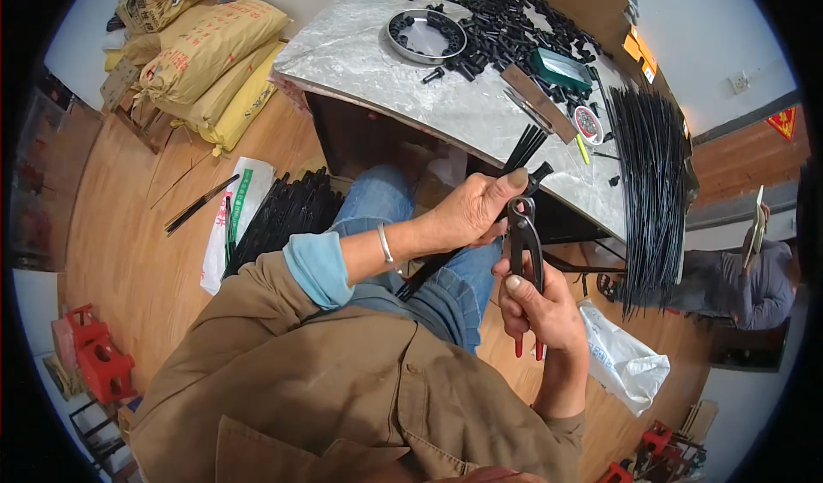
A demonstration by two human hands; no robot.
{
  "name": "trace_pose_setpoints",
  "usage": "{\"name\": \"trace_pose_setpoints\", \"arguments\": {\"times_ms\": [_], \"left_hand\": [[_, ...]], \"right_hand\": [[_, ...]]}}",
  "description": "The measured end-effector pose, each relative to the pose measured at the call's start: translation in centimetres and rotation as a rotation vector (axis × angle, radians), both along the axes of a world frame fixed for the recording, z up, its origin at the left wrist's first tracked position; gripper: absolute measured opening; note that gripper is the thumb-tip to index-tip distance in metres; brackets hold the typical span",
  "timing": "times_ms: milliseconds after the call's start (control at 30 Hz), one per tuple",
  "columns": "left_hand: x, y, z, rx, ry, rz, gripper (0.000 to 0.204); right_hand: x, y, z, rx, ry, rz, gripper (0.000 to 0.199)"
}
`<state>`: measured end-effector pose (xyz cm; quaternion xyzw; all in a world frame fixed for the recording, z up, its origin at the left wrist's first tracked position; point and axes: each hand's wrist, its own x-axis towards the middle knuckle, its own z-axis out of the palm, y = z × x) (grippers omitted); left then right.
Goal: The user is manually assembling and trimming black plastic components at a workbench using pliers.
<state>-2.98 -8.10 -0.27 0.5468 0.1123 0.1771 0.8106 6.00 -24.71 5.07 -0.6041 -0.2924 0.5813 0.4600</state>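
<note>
My left hand (467, 213) is closed round a bundle of thin black rods (525, 147) above my knees. A short black plastic fitting (540, 173) sticks out by its thumb. In my right hand (549, 307) is a pair of end-cutting pincers (526, 241) with red handle ends, held upright. The pincers' jaws are just below the fitting, close to the left thumb; whether they touch it I cannot tell.
A grey marbled table (360, 63) carries a heap of black fittings (501, 29), a round metal dish (426, 37), a green box (561, 70) and long black rods (649, 192). More rods (287, 217) lie at left, near stacked sacks (214, 50). Another person (763, 282) is at right.
</note>
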Motion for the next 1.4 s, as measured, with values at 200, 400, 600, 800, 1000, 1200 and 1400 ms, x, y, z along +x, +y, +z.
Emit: {"name": "trace_pose_setpoints", "arguments": {"times_ms": [200,400,600,800,1000,1200,1400], "left_hand": [[0.4,1.8,-1.2,-0.132,0.012,-0.054,0.072],[0.6,0.5,-0.6,-0.053,-0.002,-0.044,0.075],[0.9,1.1,-1.2,-0.093,-0.002,-0.061,0.075],[1.0,1.1,-1.1,-0.024,0.016,-0.017,0.077],[1.1,0.7,-1.1,0.015,0.044,0.011,0.075],[1.3,0.6,-1.3,0.044,0.035,-0.020,0.072],[1.3,0.9,-1.5,-0.008,0.017,-0.042,0.072]], "right_hand": [[0.5,-1.3,0.3,0.021,0.056,-0.089,0.020],[-0.9,-0.7,-0.5,-0.118,0.063,-0.076,0.019],[-0.6,-0.7,-1.2,-0.069,0.095,-0.065,0.022],[-0.1,-0.5,-1.4,-0.054,0.087,-0.047,0.039],[1.7,-0.2,1.0,-0.137,0.123,0.075,0.046],[2.2,-0.2,3.5,-0.205,0.195,0.053,0.046],[1.9,0.1,3.4,-0.185,0.093,0.049,0.037]]}}
